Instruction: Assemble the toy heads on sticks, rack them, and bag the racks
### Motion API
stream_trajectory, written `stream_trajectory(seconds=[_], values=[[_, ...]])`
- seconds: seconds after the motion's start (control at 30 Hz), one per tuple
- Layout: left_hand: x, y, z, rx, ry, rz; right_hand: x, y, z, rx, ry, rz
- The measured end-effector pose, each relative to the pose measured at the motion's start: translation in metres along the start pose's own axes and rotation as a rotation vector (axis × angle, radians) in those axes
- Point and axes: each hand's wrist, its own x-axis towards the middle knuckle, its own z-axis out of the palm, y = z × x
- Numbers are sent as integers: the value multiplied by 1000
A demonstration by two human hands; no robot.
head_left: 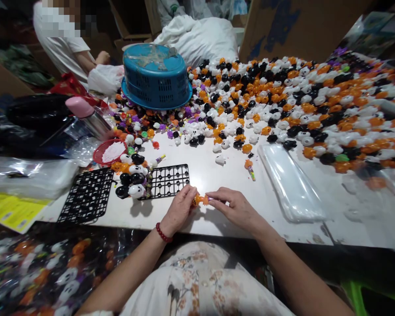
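Between my two hands is a small orange plastic toy, held low over the front of the white table. My left hand, with a red bead bracelet at the wrist, is closed around its head end. The fingertips of my right hand pinch its other end, where a bit of purple shows. Just left of my hands lies a black plastic grid, with white and black figure toys set along its left end. A loose orange toy with a yellow-green stem lies farther back.
A large pile of white, black and orange toys covers the table's back and right. An upturned blue basket stands behind. Clear plastic bags lie at right. At left are stacked black grids, a red basket and a pink-topped flask. Someone works behind.
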Motion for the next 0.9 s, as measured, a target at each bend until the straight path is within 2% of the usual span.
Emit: stream_trajectory(seconds=[0.17, 0.4, 0.47, 0.57, 0.67, 0.77, 0.83, 0.9], values=[[4, -3, 0, 54, -41, -19, 0, 1, -2, 83, -129, 69], [4, 12, -5, 364, -125, 139, -3, 9, 2, 338, -198, 294], [4, 12, -4, 357, -120, 118, -5, 9, 4, 314, -155, 289], [3, 8, 3, 243, -104, 30, -9, 5, 7, 205, -66, 204], [-1, 2, 13, 133, -103, -19, -15, 0, 11, 129, -35, 123], [-4, 2, 21, 175, -22, 21, -19, -2, 20, 71, 34, 81], [-3, 5, 23, 272, 40, 94, -20, 0, 26, 27, 107, 62], [2, 10, 22, 363, 51, 165, -20, 3, 30, 11, 148, 43]])
